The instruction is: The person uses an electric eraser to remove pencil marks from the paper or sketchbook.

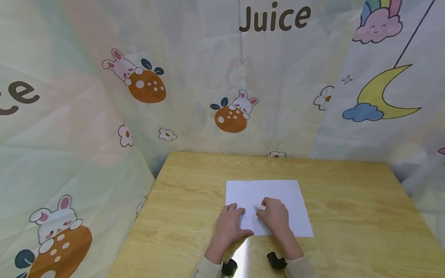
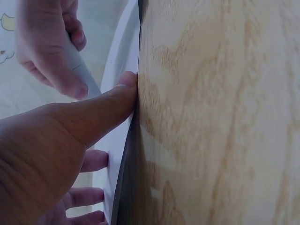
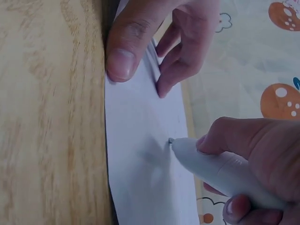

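Where the right hand (image 1: 276,216) curls its thumb and fingers tightly round a white pen (image 3: 220,171), the pen's tip meets a sheet of white paper (image 1: 269,200), and a faint shadow lies just beside the tip in the right wrist view. The left hand (image 1: 231,224) rests flat on the near left part of the paper, its fingers straight and spread, holding nothing; its thumb (image 2: 110,105) presses down right at the paper's edge where the sheet meets the table (image 1: 347,216). The two hands lie close together, the left one just beside the right. The paper lies flat near the middle of the light wooden table, a little toward the person, its long edges running left to right. Pale sleeves (image 1: 208,268) cover both forearms, and a dark wrist mount (image 1: 276,260) sits on each wrist at the table's near edge. Behind and to both sides hangs a pale curtain (image 1: 194,77) printed with rabbits, orange fruit, a yellow moon, and the word "Juice".
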### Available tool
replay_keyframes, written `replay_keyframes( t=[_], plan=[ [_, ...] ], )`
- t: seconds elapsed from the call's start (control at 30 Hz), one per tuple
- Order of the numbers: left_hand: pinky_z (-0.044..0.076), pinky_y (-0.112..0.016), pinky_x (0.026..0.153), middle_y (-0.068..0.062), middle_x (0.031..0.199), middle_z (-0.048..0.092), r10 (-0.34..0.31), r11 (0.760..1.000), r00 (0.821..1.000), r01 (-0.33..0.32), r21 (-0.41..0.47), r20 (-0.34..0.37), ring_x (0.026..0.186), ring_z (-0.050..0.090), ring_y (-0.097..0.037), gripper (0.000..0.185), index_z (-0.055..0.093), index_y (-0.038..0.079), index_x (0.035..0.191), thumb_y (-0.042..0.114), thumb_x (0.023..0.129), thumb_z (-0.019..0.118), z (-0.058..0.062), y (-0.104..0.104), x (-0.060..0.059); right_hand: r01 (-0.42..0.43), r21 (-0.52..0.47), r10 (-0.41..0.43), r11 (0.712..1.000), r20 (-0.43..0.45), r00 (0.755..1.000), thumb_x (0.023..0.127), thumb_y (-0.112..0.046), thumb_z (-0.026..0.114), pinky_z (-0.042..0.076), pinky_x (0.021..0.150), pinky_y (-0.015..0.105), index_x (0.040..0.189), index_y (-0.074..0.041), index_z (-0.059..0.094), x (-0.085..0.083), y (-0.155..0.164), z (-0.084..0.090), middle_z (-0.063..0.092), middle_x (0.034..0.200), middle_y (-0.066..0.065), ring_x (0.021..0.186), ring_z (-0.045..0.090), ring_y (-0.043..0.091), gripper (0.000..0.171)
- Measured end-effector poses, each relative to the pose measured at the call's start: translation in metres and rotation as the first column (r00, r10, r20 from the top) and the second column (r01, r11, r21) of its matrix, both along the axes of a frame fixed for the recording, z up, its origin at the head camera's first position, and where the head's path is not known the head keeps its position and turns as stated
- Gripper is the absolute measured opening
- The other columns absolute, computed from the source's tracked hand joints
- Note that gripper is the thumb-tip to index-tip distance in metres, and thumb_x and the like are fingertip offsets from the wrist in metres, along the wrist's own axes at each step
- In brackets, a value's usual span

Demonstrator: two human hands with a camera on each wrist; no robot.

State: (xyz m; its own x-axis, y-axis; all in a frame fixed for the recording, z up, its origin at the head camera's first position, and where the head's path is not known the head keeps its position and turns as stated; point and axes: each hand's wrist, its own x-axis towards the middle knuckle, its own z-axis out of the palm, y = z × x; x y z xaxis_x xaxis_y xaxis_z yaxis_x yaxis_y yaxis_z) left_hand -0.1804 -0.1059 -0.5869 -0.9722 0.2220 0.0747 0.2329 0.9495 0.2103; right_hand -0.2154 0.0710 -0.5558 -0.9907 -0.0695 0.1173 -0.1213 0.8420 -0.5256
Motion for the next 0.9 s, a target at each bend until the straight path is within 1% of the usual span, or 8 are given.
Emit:
replay_keyframes(
  t=[0.1,0.23,0.4,0.53,0.67,0.77,0.9],
  plan=[
    [0.047,-0.039,0.094,-0.011,0.13,0.056,0.003,1.0,1.0,-0.003,0.007,-0.006,0.119,0.049,-0.03,0.079,0.067,0.019,0.121,0.068,0.06,0.08,-0.0001,0.0001,0.0014,-0.005,0.001,0.005,1.0,-0.006,1.0,0.068,-0.015,0.076,0.047,0.048,0.036,0.076,-0.005,0.067,0.0013,-0.0008,-0.0008,0.062,0.066,0.004,0.054,0.053,0.018,0.016],
    [0.048,-0.04,0.093,-0.012,0.13,0.056,-0.011,1.0,1.0,0.011,0.011,-0.019,0.119,0.049,-0.03,0.08,0.067,0.018,0.121,0.068,0.06,0.079,0.0005,0.0014,0.0022,0.012,-0.004,-0.012,1.0,-0.004,1.0,0.067,-0.014,0.076,0.046,0.047,0.036,0.074,-0.005,0.067,0.0032,-0.0005,-0.0011,0.062,0.065,0.003,0.052,0.052,0.017,0.014],
    [0.049,-0.039,0.092,-0.011,0.131,0.055,0.003,1.0,1.0,-0.003,-0.002,-0.01,0.12,0.049,-0.029,0.081,0.068,0.019,0.122,0.069,0.06,0.079,0.0017,0.0011,0.0038,-0.003,-0.022,0.003,1.0,-0.007,1.0,0.068,-0.014,0.076,0.047,0.047,0.035,0.076,-0.005,0.068,0.0023,-0.0028,-0.0039,0.063,0.066,0.004,0.053,0.052,0.016,0.015],
    [0.049,-0.039,0.092,-0.011,0.131,0.055,0.007,1.0,1.0,-0.007,0.004,-0.004,0.12,0.049,-0.029,0.081,0.068,0.019,0.122,0.069,0.06,0.079,0.0008,0.001,0.0037,0.01,-0.013,-0.01,1.0,0.013,1.0,0.067,-0.015,0.078,0.047,0.048,0.034,0.076,-0.005,0.068,0.0017,-0.0044,-0.0048,0.063,0.066,0.003,0.053,0.052,0.016,0.016],
    [0.049,-0.04,0.091,-0.011,0.131,0.055,0.014,1.0,1.0,-0.014,0.009,0.0,0.12,0.049,-0.029,0.081,0.068,0.019,0.122,0.069,0.059,0.08,-0.0004,0.0004,0.004,-0.002,-0.009,0.002,1.0,0.019,1.0,0.068,-0.016,0.077,0.047,0.048,0.035,0.077,-0.005,0.068,0.0017,-0.0065,-0.0045,0.063,0.067,0.003,0.054,0.053,0.016,0.017],
    [0.049,-0.04,0.092,-0.011,0.132,0.054,0.007,1.0,1.0,-0.007,0.007,0.007,0.121,0.048,-0.029,0.081,0.067,0.019,0.123,0.07,0.06,0.078,-0.0024,-0.0001,0.0039,0.007,-0.007,-0.007,1.0,0.027,1.0,0.067,-0.016,0.078,0.047,0.048,0.035,0.076,-0.005,0.068,0.0029,-0.0068,-0.0045,0.063,0.066,0.003,0.053,0.053,0.016,0.017],
    [0.049,-0.039,0.092,-0.011,0.132,0.055,0.008,1.0,1.0,-0.008,0.002,-0.007,0.121,0.048,-0.029,0.082,0.067,0.02,0.122,0.071,0.06,0.078,-0.0035,-0.0009,0.0037,0.002,-0.012,-0.002,1.0,0.007,1.0,0.068,-0.016,0.078,0.048,0.049,0.036,0.077,-0.005,0.068,0.0024,-0.0091,-0.0051,0.063,0.067,0.004,0.054,0.053,0.017,0.018]
  ],
)
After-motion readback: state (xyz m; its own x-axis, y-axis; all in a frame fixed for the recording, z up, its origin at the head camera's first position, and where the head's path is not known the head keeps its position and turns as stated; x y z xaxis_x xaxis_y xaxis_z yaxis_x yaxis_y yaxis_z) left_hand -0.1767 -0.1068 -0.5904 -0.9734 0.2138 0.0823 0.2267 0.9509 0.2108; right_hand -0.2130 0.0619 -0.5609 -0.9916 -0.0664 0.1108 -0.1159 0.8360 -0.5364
